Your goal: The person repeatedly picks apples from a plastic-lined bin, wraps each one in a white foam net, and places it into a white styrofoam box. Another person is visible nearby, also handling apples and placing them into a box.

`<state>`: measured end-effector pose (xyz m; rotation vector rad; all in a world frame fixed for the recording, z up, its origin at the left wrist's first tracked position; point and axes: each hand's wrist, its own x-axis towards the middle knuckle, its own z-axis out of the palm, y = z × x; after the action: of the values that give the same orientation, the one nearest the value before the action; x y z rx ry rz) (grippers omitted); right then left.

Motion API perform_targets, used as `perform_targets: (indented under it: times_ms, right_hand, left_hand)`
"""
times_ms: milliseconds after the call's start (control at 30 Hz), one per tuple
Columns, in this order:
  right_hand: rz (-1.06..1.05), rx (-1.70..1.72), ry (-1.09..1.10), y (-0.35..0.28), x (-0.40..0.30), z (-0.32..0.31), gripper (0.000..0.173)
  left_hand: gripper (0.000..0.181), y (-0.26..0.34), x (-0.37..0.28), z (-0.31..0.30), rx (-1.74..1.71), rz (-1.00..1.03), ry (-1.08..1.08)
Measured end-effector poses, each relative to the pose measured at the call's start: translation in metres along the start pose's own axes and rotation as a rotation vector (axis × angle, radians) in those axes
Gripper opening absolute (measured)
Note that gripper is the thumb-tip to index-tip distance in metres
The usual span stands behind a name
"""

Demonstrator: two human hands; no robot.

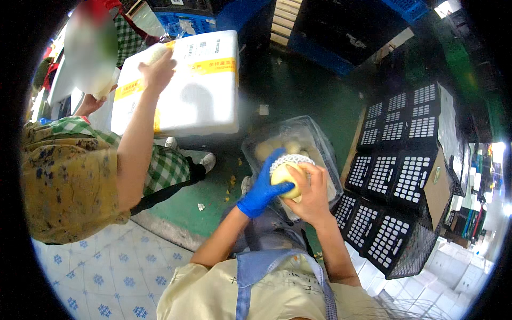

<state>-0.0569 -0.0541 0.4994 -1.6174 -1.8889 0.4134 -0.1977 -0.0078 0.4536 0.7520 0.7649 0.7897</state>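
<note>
A pale yellow round fruit [282, 180] is held between my two hands, in front of my body. A white foam net sleeve [294, 159] covers its far side, while the near side is bare. My left hand [262, 192], in a blue glove, grips the fruit from the left with the thumb across its front. My bare right hand [312, 190] holds it from the right, fingers bent over the fruit and the sleeve's edge. Beneath my hands stands a container lined with clear plastic [316, 128]. Several pale round fruits [266, 149] lie in it, partly hidden by my hands.
On the left a co-worker's hand [159, 74] holds a pale, blurred thing over a white foam box [212, 96] with yellow tape. Stacked black plastic crates [386, 192] stand to my right. Small scraps lie on the green floor [188, 218]. Dark bins [340, 32] stand ahead.
</note>
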Motion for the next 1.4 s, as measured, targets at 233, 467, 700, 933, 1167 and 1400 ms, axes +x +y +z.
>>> perform_targets:
  times_ms: [233,467,700,933,1167,1400]
  right_hand:
    - [0.291,0.672,0.006,0.023,0.025,0.042,0.052]
    - [0.130,0.645,0.198,-0.012,0.079,0.066,0.033]
    - [0.419,0.795,0.029,0.013,0.063,0.097,0.021]
    - [0.792,0.682,-0.130,0.092,-0.051,0.135,0.018]
    - [0.978,0.558,-0.262,0.145,-0.157,0.151,0.019]
    - [1.138,0.600,-0.235,0.189,-0.245,0.175,0.017]
  left_hand:
    - [0.069,-0.002,0.009,-0.036,0.070,0.184,0.228]
    - [0.067,0.047,0.040,-0.073,0.032,0.155,0.246]
    - [0.073,0.127,0.137,-0.156,0.846,0.771,0.778]
    - [0.072,0.146,0.203,-0.256,1.369,0.770,0.775]
    - [0.086,0.157,0.184,-0.231,1.594,0.624,0.885]
    - [0.081,0.157,0.175,-0.207,1.694,0.839,0.854]
